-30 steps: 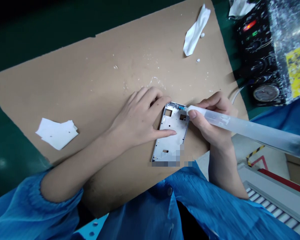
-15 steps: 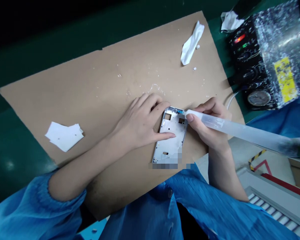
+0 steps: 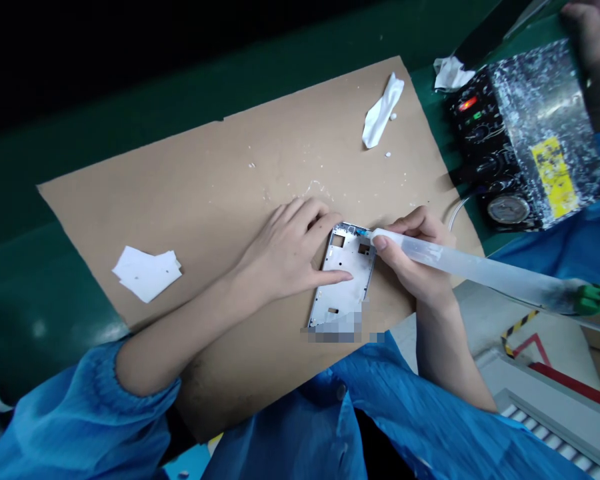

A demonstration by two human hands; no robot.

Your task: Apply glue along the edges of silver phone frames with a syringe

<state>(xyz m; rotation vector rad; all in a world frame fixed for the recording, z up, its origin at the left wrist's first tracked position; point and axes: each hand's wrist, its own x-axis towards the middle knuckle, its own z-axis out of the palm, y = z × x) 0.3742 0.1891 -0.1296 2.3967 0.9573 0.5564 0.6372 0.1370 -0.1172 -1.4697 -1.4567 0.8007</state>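
A silver phone frame lies on a brown cardboard sheet. My left hand rests flat on the frame's left side, fingers stretched out, thumb pressing its middle. My right hand is closed round a long translucent glue syringe, whose tip touches the frame's top right corner. A green cap ends the syringe at the far right.
White paper pieces lie on the cardboard's left; a crumpled white wipe lies at its far edge. A black dispenser box with gauge and lights stands right, another person's hand above it. A conveyor runs lower right.
The view has shifted, so everything sits lower and further right in the picture. Both hands stay on the frame and syringe; another person's hand has appeared at the top right.
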